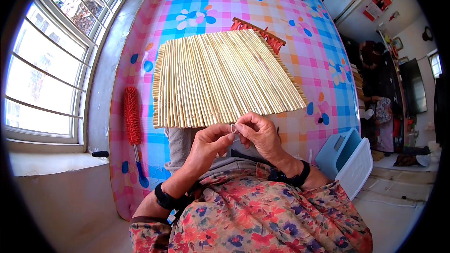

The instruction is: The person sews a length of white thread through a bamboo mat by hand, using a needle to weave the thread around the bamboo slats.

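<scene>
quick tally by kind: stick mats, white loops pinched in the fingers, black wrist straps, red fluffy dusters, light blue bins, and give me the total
Stick mat: 1
White loop: 1
Black wrist straps: 2
Red fluffy duster: 1
Light blue bin: 1
Total: 6

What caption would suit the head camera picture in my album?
Left hand and right hand pinch a white strand near the edge of a pale stick mat.

The pale yellow mat of slim, side-by-side sticks lay spread out; a small white loop was just beside its near edge
</scene>
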`<control>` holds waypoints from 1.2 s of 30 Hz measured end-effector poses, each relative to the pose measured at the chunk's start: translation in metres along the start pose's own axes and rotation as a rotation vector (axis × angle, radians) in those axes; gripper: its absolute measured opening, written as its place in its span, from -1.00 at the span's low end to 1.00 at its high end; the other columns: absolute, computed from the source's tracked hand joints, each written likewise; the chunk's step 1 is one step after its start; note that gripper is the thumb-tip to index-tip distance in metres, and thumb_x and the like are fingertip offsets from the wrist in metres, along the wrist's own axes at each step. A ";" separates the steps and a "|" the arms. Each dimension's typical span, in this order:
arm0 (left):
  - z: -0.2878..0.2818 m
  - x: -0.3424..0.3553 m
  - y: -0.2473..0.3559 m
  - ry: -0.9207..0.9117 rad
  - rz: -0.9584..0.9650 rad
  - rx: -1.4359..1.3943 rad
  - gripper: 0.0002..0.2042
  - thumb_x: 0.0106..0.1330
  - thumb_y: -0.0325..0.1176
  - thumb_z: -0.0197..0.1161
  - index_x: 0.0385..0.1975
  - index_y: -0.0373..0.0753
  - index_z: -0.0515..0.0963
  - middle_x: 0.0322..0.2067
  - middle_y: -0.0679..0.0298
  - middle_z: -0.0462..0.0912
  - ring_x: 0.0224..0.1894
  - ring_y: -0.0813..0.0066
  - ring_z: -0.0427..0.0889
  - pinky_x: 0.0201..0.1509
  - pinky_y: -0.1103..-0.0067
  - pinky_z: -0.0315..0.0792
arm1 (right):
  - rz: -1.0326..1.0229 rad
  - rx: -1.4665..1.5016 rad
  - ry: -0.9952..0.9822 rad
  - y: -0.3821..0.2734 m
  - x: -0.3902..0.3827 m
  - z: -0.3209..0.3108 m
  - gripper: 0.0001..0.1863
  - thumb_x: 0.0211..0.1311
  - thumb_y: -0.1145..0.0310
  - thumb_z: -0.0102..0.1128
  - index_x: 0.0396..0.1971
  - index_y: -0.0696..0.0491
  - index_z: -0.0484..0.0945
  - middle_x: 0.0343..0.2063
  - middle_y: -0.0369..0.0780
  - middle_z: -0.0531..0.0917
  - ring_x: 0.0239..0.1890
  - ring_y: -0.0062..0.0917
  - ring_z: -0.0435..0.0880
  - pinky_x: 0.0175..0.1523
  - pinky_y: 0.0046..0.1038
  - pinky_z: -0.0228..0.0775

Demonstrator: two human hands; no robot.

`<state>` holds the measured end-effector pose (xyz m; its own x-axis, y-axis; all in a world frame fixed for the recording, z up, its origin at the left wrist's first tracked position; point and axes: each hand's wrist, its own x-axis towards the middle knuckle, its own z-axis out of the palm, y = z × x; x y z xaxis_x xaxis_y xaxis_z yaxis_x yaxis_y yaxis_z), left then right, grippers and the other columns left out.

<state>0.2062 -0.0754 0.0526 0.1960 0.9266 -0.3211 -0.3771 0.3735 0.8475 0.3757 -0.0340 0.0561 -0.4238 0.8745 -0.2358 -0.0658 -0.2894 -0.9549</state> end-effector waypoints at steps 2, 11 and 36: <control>0.001 -0.001 0.004 -0.006 -0.011 0.057 -0.86 0.27 -0.43 0.18 -0.23 -0.32 0.55 -0.52 0.47 0.50 -0.57 0.81 0.32 -0.53 0.80 0.21 | -0.009 0.022 -0.020 0.002 0.000 -0.002 -0.87 0.25 0.36 0.11 -0.31 0.10 0.50 -0.56 -0.41 0.51 -0.57 -0.81 0.45 -0.52 -0.73 0.33; -0.001 0.001 0.000 0.034 0.041 0.230 -0.86 0.26 -0.49 0.15 -0.23 -0.36 0.55 -0.48 0.49 0.50 -0.45 0.81 0.34 -0.42 0.78 0.27 | 0.003 0.028 -0.052 0.005 0.000 -0.004 -0.86 0.26 0.34 0.12 -0.31 0.10 0.52 -0.54 -0.41 0.51 -0.56 -0.82 0.43 -0.49 -0.74 0.31; 0.003 -0.005 0.015 -0.065 -0.061 0.380 -0.70 0.36 -0.40 0.01 0.04 -0.34 0.44 -0.63 0.42 0.41 -0.66 0.74 0.40 -0.62 0.72 0.32 | -0.024 0.075 -0.055 0.018 0.004 -0.013 -0.84 0.24 0.32 0.14 -0.29 0.08 0.50 -0.58 -0.43 0.49 -0.58 -0.83 0.43 -0.52 -0.77 0.29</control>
<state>0.2018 -0.0741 0.0682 0.2692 0.8940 -0.3583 -0.0032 0.3728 0.9279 0.3842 -0.0302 0.0358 -0.4705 0.8591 -0.2012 -0.1428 -0.2992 -0.9435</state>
